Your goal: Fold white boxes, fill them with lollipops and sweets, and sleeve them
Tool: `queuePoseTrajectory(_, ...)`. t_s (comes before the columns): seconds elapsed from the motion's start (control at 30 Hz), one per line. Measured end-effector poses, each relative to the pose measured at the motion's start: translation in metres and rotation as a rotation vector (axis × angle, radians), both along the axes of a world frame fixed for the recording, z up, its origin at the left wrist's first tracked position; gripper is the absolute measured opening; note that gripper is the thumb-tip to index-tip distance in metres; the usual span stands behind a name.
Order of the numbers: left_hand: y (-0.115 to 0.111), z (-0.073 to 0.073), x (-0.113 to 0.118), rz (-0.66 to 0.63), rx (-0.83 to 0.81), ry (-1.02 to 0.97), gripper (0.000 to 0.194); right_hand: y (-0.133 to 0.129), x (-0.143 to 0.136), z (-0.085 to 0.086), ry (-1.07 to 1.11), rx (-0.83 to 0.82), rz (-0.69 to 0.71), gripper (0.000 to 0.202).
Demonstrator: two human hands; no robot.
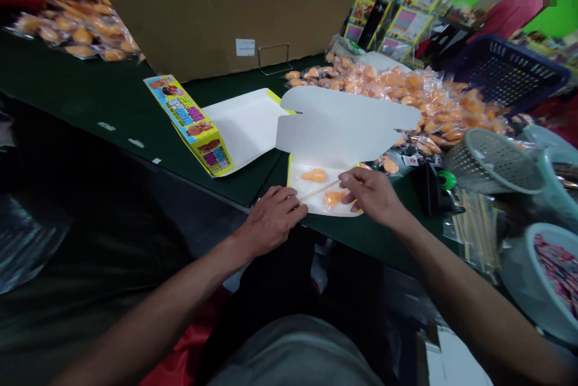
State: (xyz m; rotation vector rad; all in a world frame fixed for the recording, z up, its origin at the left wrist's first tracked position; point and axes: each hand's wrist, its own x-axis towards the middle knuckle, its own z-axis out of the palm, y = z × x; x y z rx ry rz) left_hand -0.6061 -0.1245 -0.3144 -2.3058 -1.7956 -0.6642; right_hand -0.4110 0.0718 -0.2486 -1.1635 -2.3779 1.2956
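An open cardboard box point(343, 127) with a white inside and yellow edges lies at the table's front edge, its lid raised behind. In its shallow base lie two orange drumstick-shaped pieces point(315, 175), apparently in clear wrap. A thin pale wooden stick point(321, 190) slants over them. My right hand point(372, 193) pinches the stick's right end between thumb and fingers, above the base. At the base's left front corner, my left hand point(280, 215) has its fingers curled over the edge, close to the stick's other end.
Another open printed box point(192, 124) lies left. Behind are a heap of wrapped orange pieces point(388, 85) and a large carton point(217, 6). To the right stand a tape dispenser point(431, 187), bagged sticks point(478, 229), a grey basket point(501, 163) and a tub of wrappers point(524, 277).
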Motion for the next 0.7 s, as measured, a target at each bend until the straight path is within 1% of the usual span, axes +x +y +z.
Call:
queuePoseTrajectory(0.03, 0.0, -0.001, 0.0, 0.0, 0.006, 0.0, 0.024, 0.003, 0.005, -0.001, 0.012, 0.109, 0.025, 0.036)
queuePoseTrajectory(0.07, 0.0, -0.002, 0.0, -0.001, 0.014, -0.001, 0.024, 0.006, 0.01, -0.002, 0.021, 0.229, 0.084, 0.03)
queuePoseTrajectory(0.13, 0.001, -0.002, -0.001, -0.002, 0.028, -0.003, 0.023, 0.009, 0.014, -0.006, 0.014, 0.42, 0.251, 0.02)
queuePoseTrajectory(0.23, 0.002, 0.001, -0.002, -0.007, 0.03, 0.004, 0.024, 0.005, 0.008, -0.014, -0.039, 0.555, 0.458, 0.02)
queuePoseTrajectory(0.33, 0.002, 0.007, -0.003, -0.027, 0.017, 0.034, 0.028, -0.002, -0.004, -0.018, -0.094, 0.636, 0.581, 0.018)
queuePoseTrajectory(0.43, 0.003, 0.01, -0.006, -0.032, 0.029, 0.058, 0.03, -0.005, -0.011, -0.018, -0.161, 0.659, 0.626, 0.016)
queuePoseTrajectory(0.57, 0.006, 0.01, -0.014, -0.021, 0.049, 0.081, 0.037, -0.006, -0.011, -0.016, -0.183, 0.669, 0.639, 0.018)
queuePoseTrajectory(0.63, 0.008, 0.01, -0.019, -0.026, 0.054, 0.093, 0.04, -0.009, -0.006, -0.014, -0.128, 0.672, 0.588, 0.017)
queuePoseTrajectory(0.7, 0.012, 0.01, -0.024, -0.026, 0.068, 0.111, 0.039, -0.017, 0.006, -0.013, 0.002, 0.699, 0.476, 0.021)
